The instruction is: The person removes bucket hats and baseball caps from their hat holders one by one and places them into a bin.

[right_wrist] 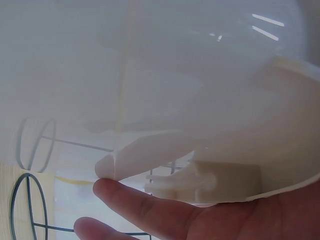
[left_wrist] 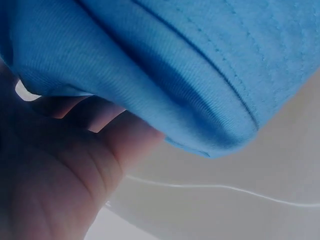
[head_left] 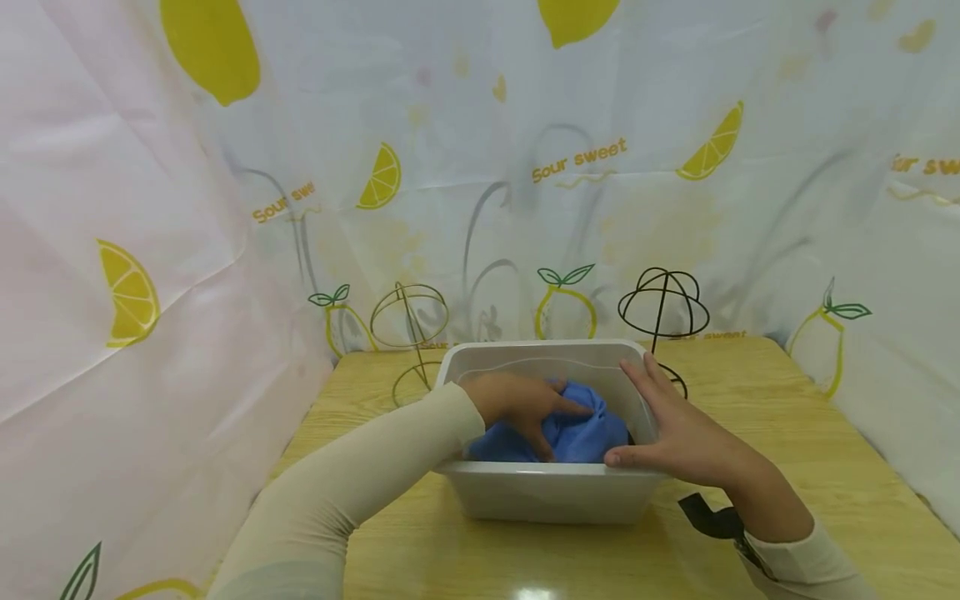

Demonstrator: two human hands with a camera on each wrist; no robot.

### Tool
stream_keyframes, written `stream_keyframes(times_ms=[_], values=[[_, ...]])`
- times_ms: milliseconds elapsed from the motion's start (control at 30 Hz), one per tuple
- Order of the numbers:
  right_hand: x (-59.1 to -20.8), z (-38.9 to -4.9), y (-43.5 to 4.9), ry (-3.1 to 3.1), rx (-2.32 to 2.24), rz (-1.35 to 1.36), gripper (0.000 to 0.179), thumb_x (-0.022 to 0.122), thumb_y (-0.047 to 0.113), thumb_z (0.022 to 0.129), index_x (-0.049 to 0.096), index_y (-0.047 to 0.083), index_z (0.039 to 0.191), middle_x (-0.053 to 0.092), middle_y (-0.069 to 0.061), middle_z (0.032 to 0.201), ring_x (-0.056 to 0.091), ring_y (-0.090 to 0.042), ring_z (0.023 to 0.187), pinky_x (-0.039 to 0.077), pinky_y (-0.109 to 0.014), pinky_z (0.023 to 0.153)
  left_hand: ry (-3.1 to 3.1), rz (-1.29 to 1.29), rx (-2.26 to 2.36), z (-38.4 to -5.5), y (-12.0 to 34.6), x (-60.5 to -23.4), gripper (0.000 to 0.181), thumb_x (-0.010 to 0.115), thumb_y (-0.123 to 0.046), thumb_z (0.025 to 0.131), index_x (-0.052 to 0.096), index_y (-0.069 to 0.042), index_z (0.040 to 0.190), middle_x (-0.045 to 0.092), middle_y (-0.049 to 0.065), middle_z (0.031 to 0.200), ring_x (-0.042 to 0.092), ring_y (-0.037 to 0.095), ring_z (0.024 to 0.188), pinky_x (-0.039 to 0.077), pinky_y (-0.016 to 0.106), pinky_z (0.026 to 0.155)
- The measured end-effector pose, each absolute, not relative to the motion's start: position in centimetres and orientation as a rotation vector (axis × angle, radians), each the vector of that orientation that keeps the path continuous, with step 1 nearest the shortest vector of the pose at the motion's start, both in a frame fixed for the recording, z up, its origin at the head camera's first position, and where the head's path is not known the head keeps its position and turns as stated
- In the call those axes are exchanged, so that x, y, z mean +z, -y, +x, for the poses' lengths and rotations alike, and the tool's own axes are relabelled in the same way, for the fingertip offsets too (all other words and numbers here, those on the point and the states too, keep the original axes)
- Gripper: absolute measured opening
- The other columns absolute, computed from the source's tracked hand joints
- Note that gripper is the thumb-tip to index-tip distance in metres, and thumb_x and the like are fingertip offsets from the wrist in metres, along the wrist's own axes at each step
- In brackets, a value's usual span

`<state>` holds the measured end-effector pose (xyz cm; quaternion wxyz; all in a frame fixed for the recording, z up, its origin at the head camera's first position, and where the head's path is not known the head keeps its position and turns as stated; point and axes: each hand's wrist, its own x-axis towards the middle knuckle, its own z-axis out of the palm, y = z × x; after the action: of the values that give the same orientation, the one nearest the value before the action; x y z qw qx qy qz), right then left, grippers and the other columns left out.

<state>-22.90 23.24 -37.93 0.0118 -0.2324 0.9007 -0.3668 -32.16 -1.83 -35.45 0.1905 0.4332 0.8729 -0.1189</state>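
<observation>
A blue hat (head_left: 581, 425) with rows of stitching on its brim lies bunched in a white plastic bin (head_left: 547, 493). My left hand (head_left: 521, 407) reaches into the bin from the left and grips the hat, thumb toward the front and fingers spread over the cloth. In the left wrist view, the hat (left_wrist: 165, 75) hides the fingertips beyond the palm. My right hand (head_left: 686, 433) rests at the bin's right front corner, its thumb by the front rim and its fingers extended along the right rim. The right wrist view shows straight fingers against the bin's wall (right_wrist: 200, 100).
Behind the bin's left side stands a gold wire hat stand (head_left: 408, 312). A black wire stand (head_left: 663, 304) is behind its right side, close to my right fingertips. The wooden table (head_left: 750, 400) is enclosed by a lemon-printed curtain (head_left: 480, 108) at the back and sides.
</observation>
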Motion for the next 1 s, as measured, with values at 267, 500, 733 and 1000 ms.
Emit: stream_keyframes(times_ms=[267,500,733,1000], values=[[-37.9,-23.0,-23.3,-2.823,-1.125,-0.726,0.121,0.084,0.051,0.084,0.000,0.032,0.168,-0.019,-0.018,0.172,0.005,-0.061,0.152,0.028,-0.083,0.104,-2.455,1.223,-0.373,-32.3,1.6,-36.0,0.097,0.077,-0.069,0.081,0.028,-0.047,0.162,0.025,0.014,0.171,0.035,0.030,0.154,0.035,0.046,0.122],[-38.0,-22.9,-23.3,-2.803,-1.143,-0.716,0.120,0.084,0.050,0.084,-0.001,0.033,0.168,-0.021,-0.017,0.171,0.003,-0.061,0.152,0.026,-0.084,0.104,-2.441,1.210,-0.394,-32.5,1.4,-36.6,0.096,0.075,-0.068,0.083,0.027,-0.047,0.162,0.024,0.014,0.171,0.033,0.030,0.155,0.032,0.047,0.123],[-38.0,-22.9,-23.4,-2.804,-1.144,-0.724,0.120,0.083,0.050,0.085,-0.001,0.032,0.168,-0.021,-0.016,0.171,0.003,-0.060,0.153,0.026,-0.083,0.105,-2.437,1.190,-0.414,-32.2,0.9,-36.9,0.092,0.075,-0.064,0.086,0.028,-0.044,0.163,0.026,0.015,0.171,0.033,0.032,0.155,0.033,0.048,0.123],[-37.9,-22.8,-23.2,-2.807,-1.140,-0.728,0.119,0.084,0.050,0.084,0.000,0.031,0.168,-0.020,-0.015,0.172,0.004,-0.060,0.153,0.026,-0.083,0.105,-2.427,1.161,-0.438,-31.8,0.7,-36.5,0.091,0.075,-0.061,0.088,0.027,-0.042,0.163,0.024,0.016,0.171,0.032,0.030,0.155,0.032,0.046,0.124]])
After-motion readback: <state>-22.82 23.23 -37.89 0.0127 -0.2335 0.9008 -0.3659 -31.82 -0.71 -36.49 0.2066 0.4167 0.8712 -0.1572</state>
